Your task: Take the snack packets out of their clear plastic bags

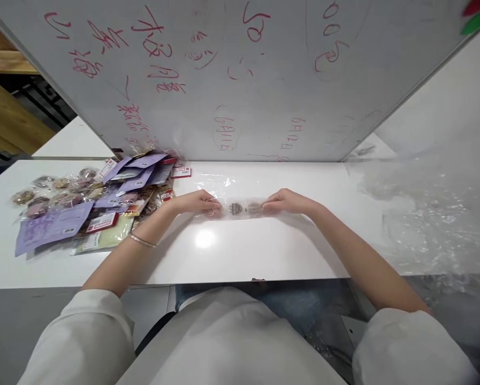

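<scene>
In the middle of the white table, a strip of clear plastic wrap (243, 215) is stretched between my hands. Two small round items show through it: a brown, ridged one (235, 208) and a paler one (254, 209); their kind is unclear. My left hand (202, 203) pinches the wrap's left end, fingers closed. At the other end, my right hand (284, 202) grips it the same way, fingertips partly hidden. A loose flap of clear plastic (219, 183) lies behind the left hand.
At left sits a heap of purple packets (53, 225), with clear-wrapped round items (37, 207) and a pale green packet (117, 231). Crumpled clear plastic (436, 224) covers the right end. A whiteboard (256, 101) with red writing stands along the table's back edge.
</scene>
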A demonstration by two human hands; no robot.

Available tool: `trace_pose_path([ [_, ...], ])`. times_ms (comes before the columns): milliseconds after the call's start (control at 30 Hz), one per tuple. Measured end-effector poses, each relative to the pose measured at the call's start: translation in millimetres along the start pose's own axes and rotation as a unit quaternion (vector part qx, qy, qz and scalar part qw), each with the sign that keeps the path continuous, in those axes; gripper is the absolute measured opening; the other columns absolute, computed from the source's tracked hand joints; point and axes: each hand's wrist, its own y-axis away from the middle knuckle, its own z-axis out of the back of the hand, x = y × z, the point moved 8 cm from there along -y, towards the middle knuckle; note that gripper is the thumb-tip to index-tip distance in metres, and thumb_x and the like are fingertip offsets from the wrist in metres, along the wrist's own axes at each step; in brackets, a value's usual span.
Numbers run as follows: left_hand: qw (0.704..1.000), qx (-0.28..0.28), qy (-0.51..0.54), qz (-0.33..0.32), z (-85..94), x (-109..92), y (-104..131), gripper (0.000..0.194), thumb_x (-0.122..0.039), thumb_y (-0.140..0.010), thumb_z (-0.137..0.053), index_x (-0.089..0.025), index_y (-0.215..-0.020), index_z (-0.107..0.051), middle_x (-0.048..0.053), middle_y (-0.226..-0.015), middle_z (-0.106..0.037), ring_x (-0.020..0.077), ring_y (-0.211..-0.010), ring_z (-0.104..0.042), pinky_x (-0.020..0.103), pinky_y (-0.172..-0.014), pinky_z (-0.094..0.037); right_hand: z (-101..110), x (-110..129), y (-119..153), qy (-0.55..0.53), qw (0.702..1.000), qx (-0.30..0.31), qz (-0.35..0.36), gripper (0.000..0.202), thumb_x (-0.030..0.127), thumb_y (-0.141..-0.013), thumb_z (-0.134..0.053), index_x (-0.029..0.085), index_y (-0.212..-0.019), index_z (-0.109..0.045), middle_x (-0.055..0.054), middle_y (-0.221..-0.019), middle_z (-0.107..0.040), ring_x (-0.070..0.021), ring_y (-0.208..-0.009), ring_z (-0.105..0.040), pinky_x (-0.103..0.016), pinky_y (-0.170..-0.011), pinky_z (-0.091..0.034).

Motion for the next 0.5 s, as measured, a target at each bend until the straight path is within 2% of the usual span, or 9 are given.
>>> trace_pose_path([
  [100, 0.996, 0.015, 0.074, 0.054, -3.3, 16.6, -4.0, 0.039, -0.054, -0.085, -0.06, -0.018, -0.086, -0.074, 0.009, -0.091, -0.077, 0.0202, -0.078, -0.071, 0.031, -0.072, -0.053, 0.6, -14.5, -15.0, -0.055, 0.993, 0.068, -0.075, 0.033, 0.055, -0.064, -0.081, 0.023, -0.073, -0.08, -0.006, -0.073, -0.075, -0.0249, -0.069, -0.07, -0.036, -0.065, -0.054],
  [200, 0.996, 0.006, 0.007, 0.09, -5.0, 26.5, -6.6, 0.038, -0.053, -0.088, -0.055, -0.018, -0.083, -0.069, 0.009, -0.078, -0.075, 0.0214, -0.07, -0.07, 0.033, -0.066, -0.054, 9.7, -27.8, -23.5, 0.012, 0.986, 0.096, -0.138, 0.039, 0.059, -0.063, -0.08, 0.022, -0.056, -0.07, -0.004, -0.06, -0.068, -0.0199, -0.057, -0.062, -0.034, -0.058, -0.048],
  [267, 0.984, -0.083, -0.132, 0.084, 2.6, 21.6, -4.9, 0.03, -0.046, -0.089, -0.057, -0.018, -0.089, -0.068, 0.009, -0.075, -0.072, 0.025, -0.073, -0.07, 0.037, -0.069, -0.054, 18.7, -32.6, -21.9, 0.102, 0.976, 0.081, -0.176, 0.045, 0.063, -0.066, -0.077, 0.022, -0.052, -0.063, -0.005, -0.056, -0.064, -0.0208, -0.057, -0.062, -0.035, -0.059, -0.048],
  [333, 0.941, -0.215, -0.257, 0.049, 8.5, 3.3, 4.2, 0.026, -0.034, -0.089, -0.059, -0.018, -0.108, -0.066, 0.013, -0.095, -0.073, 0.0319, -0.099, -0.069, 0.046, -0.086, -0.053, 32.0, -28.7, -15.2, 0.222, 0.955, -0.016, -0.196, 0.044, 0.063, -0.065, -0.079, 0.022, -0.06, -0.065, -0.009, -0.064, -0.067, -0.028, -0.071, -0.067, -0.042, -0.071, -0.051],
  [367, 0.918, -0.258, -0.299, 0.016, 5.2, -8.1, 9.7, 0.031, -0.028, -0.089, -0.058, -0.019, -0.119, -0.063, 0.015, -0.112, -0.071, 0.034, -0.116, -0.063, 0.05, -0.097, -0.048, 36.9, -19.5, -9.7, 0.28, 0.939, -0.092, -0.177, 0.041, 0.059, -0.064, -0.081, 0.021, -0.071, -0.07, -0.012, -0.077, -0.071, -0.0335, -0.084, -0.069, -0.047, -0.08, -0.052],
  [400, 0.904, -0.273, -0.328, -0.022, -2.5, -18.2, 14.0, 0.037, -0.022, -0.091, -0.054, -0.019, -0.127, -0.059, 0.016, -0.127, -0.065, 0.0339, -0.129, -0.055, 0.052, -0.106, -0.042, 36.2, -6.0, -2.7, 0.328, 0.921, -0.166, -0.129, 0.04, 0.053, -0.067, -0.081, 0.019, -0.086, -0.072, -0.017, -0.094, -0.073, -0.0384, -0.1, -0.067, -0.053, -0.092, -0.049],
  [433, 0.9, -0.257, -0.348, -0.062, -13.6, -25.7, 16.2, 0.042, -0.018, -0.092, -0.049, -0.019, -0.134, -0.055, 0.016, -0.139, -0.058, 0.0324, -0.137, -0.048, 0.052, -0.111, -0.037, 27.2, 8.9, 5.2, 0.362, 0.905, -0.216, -0.055, 0.041, 0.046, -0.074, -0.077, 0.018, -0.102, -0.072, -0.02, -0.112, -0.071, -0.0406, -0.115, -0.062, -0.058, -0.102, -0.043],
  [467, 0.901, -0.218, -0.361, -0.1, -26.4, -30.2, 17.2, 0.045, -0.017, -0.093, -0.046, -0.019, -0.138, -0.052, 0.015, -0.145, -0.053, 0.0309, -0.141, -0.044, 0.05, -0.114, -0.035, 10.8, 21.7, 13.3, 0.381, 0.894, -0.231, 0.033, 0.043, 0.038, -0.081, -0.07, 0.017, -0.118, -0.067, -0.02, -0.127, -0.066, -0.0398, -0.127, -0.055, -0.061, -0.11, -0.036],
  [500, 0.901, -0.177, -0.373, -0.133, -37.8, -32.6, 18.6, 0.047, -0.02, -0.094, -0.045, -0.018, -0.141, -0.05, 0.015, -0.149, -0.051, 0.0302, -0.142, -0.043, 0.049, -0.116, -0.035, -9.9, 29.5, 21.1, 0.387, 0.889, -0.215, 0.116, 0.048, 0.03, -0.086, -0.061, 0.017, -0.132, -0.06, -0.019, -0.14, -0.059, -0.0371, -0.136, -0.048, -0.061, -0.115, -0.031],
])
